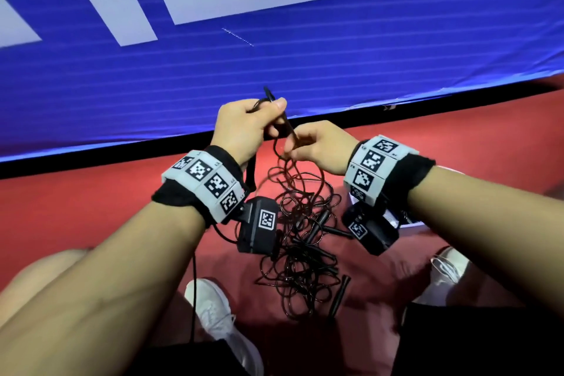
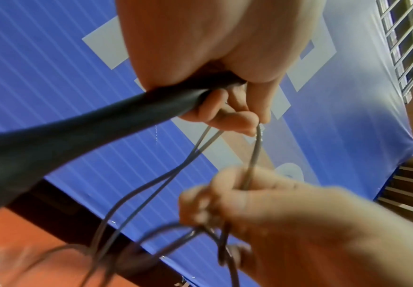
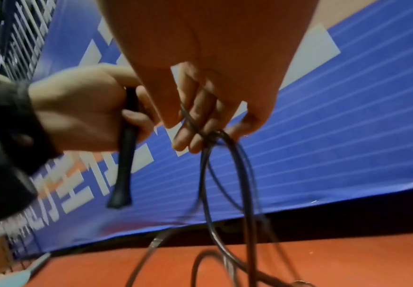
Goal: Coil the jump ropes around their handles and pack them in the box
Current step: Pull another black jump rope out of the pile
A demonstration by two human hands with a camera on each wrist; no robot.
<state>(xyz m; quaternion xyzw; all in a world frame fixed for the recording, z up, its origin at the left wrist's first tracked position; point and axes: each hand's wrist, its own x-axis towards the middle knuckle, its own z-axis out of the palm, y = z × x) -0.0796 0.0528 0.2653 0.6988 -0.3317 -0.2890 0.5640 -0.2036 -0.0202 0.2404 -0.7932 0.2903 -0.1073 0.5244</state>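
A tangle of thin black jump ropes [image 1: 300,241] with several black handles lies on the red floor between my feet. My left hand [image 1: 247,122] grips one black handle [image 2: 97,120] upright, above the pile. That handle [image 3: 126,147] hangs down from my left fist in the right wrist view. My right hand [image 1: 308,143] pinches the cord [image 3: 215,174] of this rope just beside the handle, and loops of cord [image 2: 156,184] hang from both hands down to the pile. A loose handle [image 1: 340,293] lies at the pile's near right. I see no box for certain.
A blue padded mat [image 1: 274,49] with white lettering stands just beyond my hands, its black lower edge meeting the red floor [image 1: 91,207]. My white shoes [image 1: 213,311] and knees flank the pile. A white object [image 1: 406,223] is half hidden under my right wrist.
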